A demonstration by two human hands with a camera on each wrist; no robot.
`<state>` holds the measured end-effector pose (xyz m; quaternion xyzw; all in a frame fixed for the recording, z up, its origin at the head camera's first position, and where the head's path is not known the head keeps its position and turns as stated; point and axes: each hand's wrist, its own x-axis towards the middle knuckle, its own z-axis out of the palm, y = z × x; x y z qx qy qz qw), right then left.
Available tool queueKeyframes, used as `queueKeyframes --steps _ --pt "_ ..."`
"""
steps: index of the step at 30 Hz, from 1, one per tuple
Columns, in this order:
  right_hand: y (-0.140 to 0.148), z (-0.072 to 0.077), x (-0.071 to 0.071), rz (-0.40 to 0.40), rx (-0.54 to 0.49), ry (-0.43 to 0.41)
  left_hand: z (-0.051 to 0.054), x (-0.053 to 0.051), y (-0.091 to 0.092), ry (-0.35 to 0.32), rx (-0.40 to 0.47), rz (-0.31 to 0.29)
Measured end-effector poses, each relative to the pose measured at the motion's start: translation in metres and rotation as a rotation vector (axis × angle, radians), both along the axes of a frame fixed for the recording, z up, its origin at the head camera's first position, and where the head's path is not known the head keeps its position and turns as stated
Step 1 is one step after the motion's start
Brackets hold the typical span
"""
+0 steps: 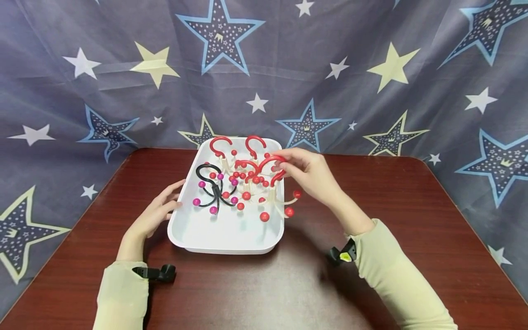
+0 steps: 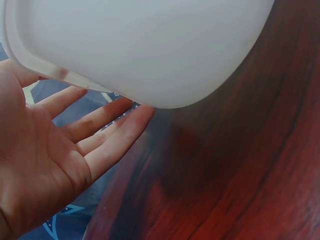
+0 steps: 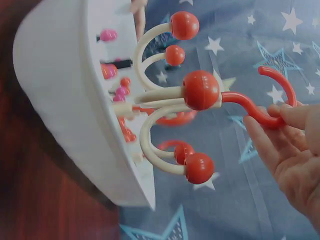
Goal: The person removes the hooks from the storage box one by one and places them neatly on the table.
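In the head view my right hand pinches the red hooked handle of a massager with cream curved prongs and red ball tips. That massager hangs over the right rim of a white tray. The right wrist view shows its handle between my thumb and fingers, the balls pointing back toward the handle. At the tray's left side is my left hand, fingers extended; its fingertips reach the tray's edge. A black massager with magenta balls lies inside the tray.
Several other red-handled massagers, one with its red hook at the back left, crowd the tray's far half. The tray sits on a dark red-brown table. A star-patterned cloth hangs behind the table.
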<state>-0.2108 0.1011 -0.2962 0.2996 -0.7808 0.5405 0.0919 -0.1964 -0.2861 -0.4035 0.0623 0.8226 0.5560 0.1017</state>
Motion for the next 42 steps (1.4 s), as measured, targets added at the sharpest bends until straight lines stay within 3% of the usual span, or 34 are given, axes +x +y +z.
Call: queueKeyframes --steps 3,14,25,33,42 --pt "0.011 0.005 -0.006 -0.004 -0.021 -0.015 0.000 0.000 -0.001 -0.003 -0.002 0.005" --pt "0.050 0.006 -0.033 -0.146 0.055 0.009 -0.002 0.000 -0.001 -0.012 0.006 0.006" --pt "0.071 -0.004 -0.058 -0.257 0.113 -0.062 -0.001 0.002 -0.001 -0.017 0.019 0.008" --pt "0.072 -0.017 -0.073 -0.294 0.102 -0.114 -0.001 0.002 0.000 -0.010 0.034 0.000" --pt "0.077 -0.035 -0.090 -0.406 0.080 -0.131 -0.001 0.002 0.000 -0.012 0.035 0.002"
